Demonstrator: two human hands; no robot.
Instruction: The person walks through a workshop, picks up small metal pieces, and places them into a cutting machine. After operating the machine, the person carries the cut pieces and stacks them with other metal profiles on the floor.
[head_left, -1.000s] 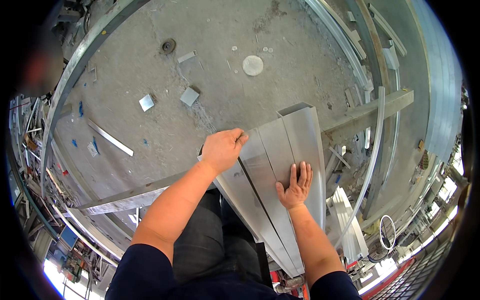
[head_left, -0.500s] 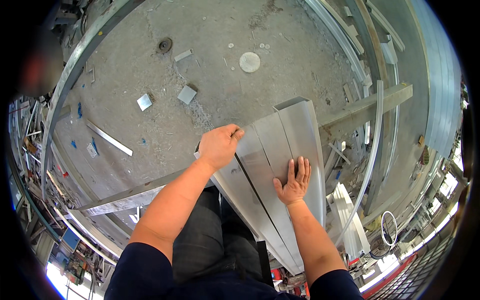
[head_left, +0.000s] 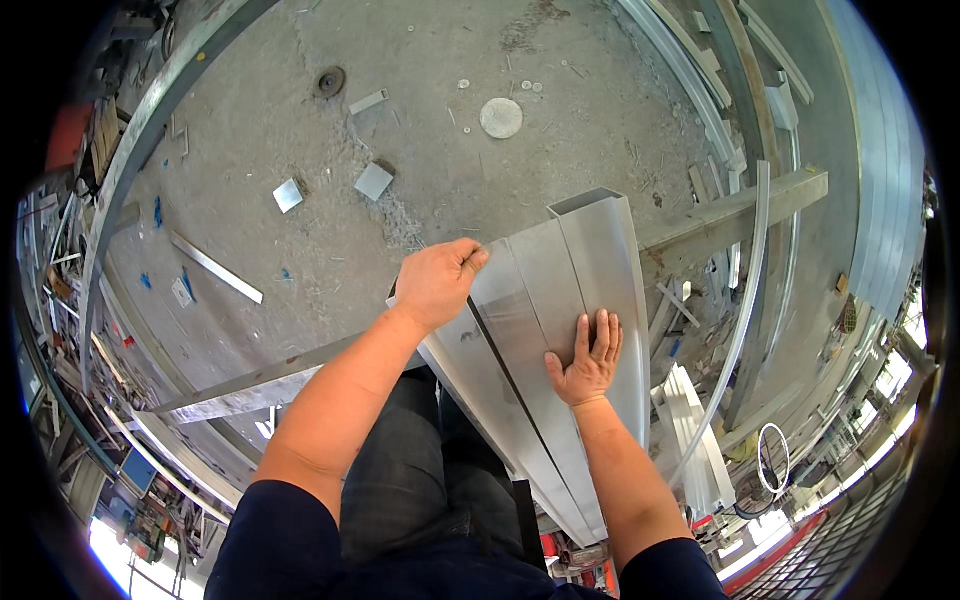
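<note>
Long silvery aluminium tubes [head_left: 598, 250] lie side by side in front of me, running from the middle of the floor back toward my body. A dark narrow gap separates the left tube [head_left: 456, 352] from the middle one [head_left: 530, 300]. My left hand [head_left: 430, 285] is closed at the far end of the tubes, its fingers curled over the edge beside the gap. What the fingertips press on underneath is hidden. Flat on the tubes, farther right and nearer to me, rests my right hand [head_left: 586, 368] with its fingers stretched out.
A metal beam [head_left: 735, 212] reaches right from beneath the tubes, and another [head_left: 260, 380] extends left. Square metal pieces [head_left: 374, 181], a flat strip [head_left: 217, 268] and a round disc [head_left: 501, 118] lie on the concrete floor. Long profiles [head_left: 690, 440] stand at the right.
Both hands stay in nearly the same places on the tubes. The view has shifted slightly. A blurred dark patch at the upper left is gone, showing a red object there.
</note>
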